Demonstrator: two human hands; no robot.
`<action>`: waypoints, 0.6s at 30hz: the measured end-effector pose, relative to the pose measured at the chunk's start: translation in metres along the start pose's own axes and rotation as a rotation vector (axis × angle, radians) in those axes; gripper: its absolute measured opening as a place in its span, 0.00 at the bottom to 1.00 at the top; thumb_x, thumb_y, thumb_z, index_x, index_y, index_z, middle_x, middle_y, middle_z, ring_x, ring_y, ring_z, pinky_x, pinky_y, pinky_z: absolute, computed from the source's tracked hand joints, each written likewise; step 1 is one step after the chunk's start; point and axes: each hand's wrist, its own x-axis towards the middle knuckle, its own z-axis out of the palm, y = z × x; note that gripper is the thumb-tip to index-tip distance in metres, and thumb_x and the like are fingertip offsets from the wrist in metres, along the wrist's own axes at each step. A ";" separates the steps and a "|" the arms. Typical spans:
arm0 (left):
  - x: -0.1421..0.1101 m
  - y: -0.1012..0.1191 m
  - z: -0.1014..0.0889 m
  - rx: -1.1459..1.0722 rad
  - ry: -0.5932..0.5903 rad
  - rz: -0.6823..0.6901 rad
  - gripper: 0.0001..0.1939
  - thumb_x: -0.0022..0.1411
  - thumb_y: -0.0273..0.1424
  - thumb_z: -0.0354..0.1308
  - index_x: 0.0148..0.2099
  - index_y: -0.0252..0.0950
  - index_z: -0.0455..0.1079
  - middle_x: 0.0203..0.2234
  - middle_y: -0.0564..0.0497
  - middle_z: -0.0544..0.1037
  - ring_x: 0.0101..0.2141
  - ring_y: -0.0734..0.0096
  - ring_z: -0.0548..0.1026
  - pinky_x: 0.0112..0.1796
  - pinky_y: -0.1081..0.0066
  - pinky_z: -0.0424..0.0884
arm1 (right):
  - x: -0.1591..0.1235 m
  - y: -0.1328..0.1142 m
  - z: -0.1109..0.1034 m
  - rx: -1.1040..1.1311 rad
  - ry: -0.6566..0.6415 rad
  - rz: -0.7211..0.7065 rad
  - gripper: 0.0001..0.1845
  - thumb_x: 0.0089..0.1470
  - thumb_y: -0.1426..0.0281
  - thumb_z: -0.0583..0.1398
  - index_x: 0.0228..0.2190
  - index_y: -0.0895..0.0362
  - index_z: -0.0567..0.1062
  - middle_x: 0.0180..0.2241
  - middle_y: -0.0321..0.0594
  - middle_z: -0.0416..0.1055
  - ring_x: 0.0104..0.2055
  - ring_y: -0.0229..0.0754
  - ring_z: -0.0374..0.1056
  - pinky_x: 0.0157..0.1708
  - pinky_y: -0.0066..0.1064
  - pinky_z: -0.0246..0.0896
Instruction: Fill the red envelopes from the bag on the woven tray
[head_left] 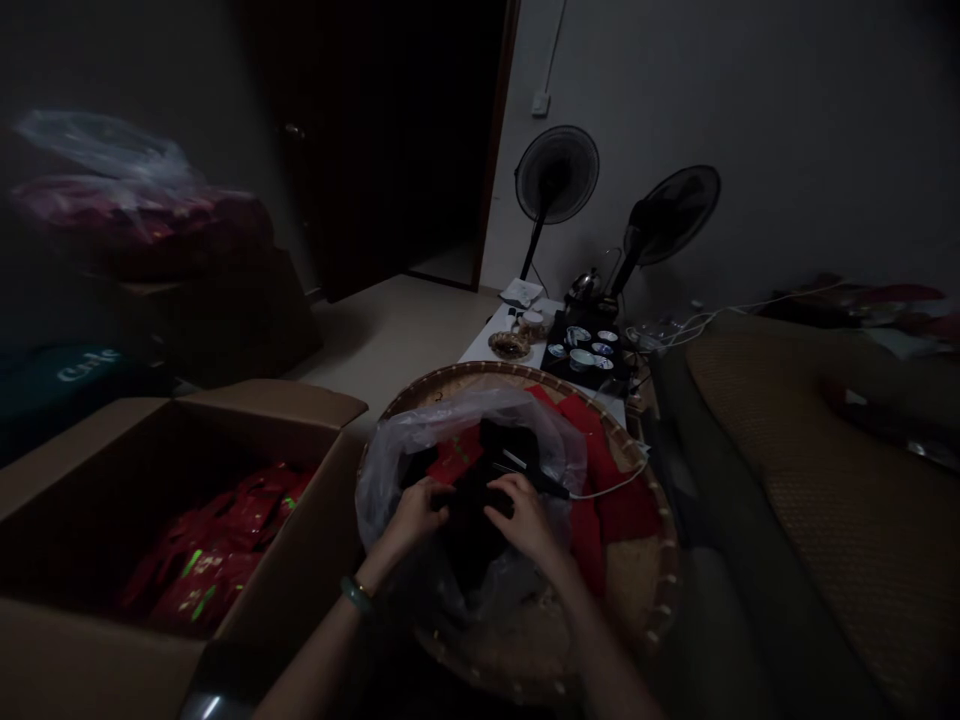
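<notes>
My left hand (421, 512), with a green bangle (357, 594) on its wrist, is closed, thumb and fingers on the left edge of a black, cloth-like piece (469, 535). On the right edge of that piece, my right hand (523, 515) has its fingers curled in the same way. The dim light hides the piece's exact shape. Beneath it spreads a clear plastic bag (382, 470) with dark and red pieces (457, 452) inside. Just beyond my right hand lies a black tool (546, 482) with a pale tip and a white cord (611, 490).
A round woven tray (637, 570) carries the bag and red cloth (600, 450). To the left stands an open cardboard box (277, 560) of red packets (225, 550). Teacups (581, 358) and two fans (556, 175) are beyond; a woven-covered seat (810, 440) is at right.
</notes>
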 end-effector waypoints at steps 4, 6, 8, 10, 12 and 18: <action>0.002 -0.001 0.004 -0.050 -0.011 0.024 0.18 0.44 0.19 0.54 0.39 0.35 0.74 0.34 0.49 0.76 0.36 0.68 0.73 0.39 0.72 0.66 | -0.002 -0.026 0.008 -0.191 -0.223 -0.135 0.20 0.44 0.68 0.62 0.42 0.50 0.71 0.44 0.41 0.65 0.48 0.45 0.60 0.46 0.34 0.57; 0.001 -0.001 0.002 -0.066 -0.031 0.007 0.17 0.45 0.20 0.53 0.38 0.34 0.74 0.34 0.49 0.76 0.36 0.68 0.73 0.39 0.72 0.66 | 0.003 -0.033 0.016 -0.317 -0.346 -0.095 0.13 0.48 0.71 0.58 0.39 0.51 0.73 0.39 0.40 0.68 0.43 0.43 0.63 0.42 0.31 0.58; -0.001 -0.002 -0.002 -0.087 -0.047 0.013 0.16 0.47 0.20 0.52 0.39 0.34 0.73 0.34 0.49 0.76 0.36 0.69 0.73 0.39 0.72 0.66 | 0.008 -0.032 0.021 -0.386 -0.420 -0.035 0.10 0.51 0.73 0.56 0.35 0.54 0.75 0.35 0.40 0.70 0.39 0.40 0.66 0.38 0.28 0.58; -0.005 -0.002 -0.008 -0.092 -0.078 0.093 0.16 0.48 0.22 0.53 0.41 0.35 0.72 0.36 0.49 0.75 0.37 0.69 0.72 0.40 0.72 0.66 | 0.012 -0.026 0.023 -0.385 -0.442 -0.016 0.08 0.52 0.72 0.56 0.33 0.56 0.75 0.34 0.40 0.70 0.37 0.39 0.67 0.36 0.26 0.58; -0.007 0.000 -0.011 -0.030 -0.097 0.201 0.18 0.48 0.24 0.56 0.44 0.37 0.70 0.40 0.49 0.73 0.39 0.68 0.70 0.41 0.70 0.65 | 0.013 -0.020 0.023 -0.345 -0.434 -0.022 0.07 0.52 0.71 0.57 0.32 0.56 0.76 0.34 0.40 0.71 0.37 0.39 0.68 0.36 0.25 0.58; -0.006 0.007 -0.005 0.157 -0.130 0.287 0.12 0.50 0.24 0.57 0.38 0.38 0.72 0.35 0.49 0.75 0.38 0.66 0.69 0.41 0.69 0.62 | 0.011 -0.011 0.022 -0.161 -0.374 -0.024 0.05 0.47 0.75 0.60 0.29 0.56 0.76 0.31 0.38 0.72 0.35 0.38 0.68 0.34 0.25 0.59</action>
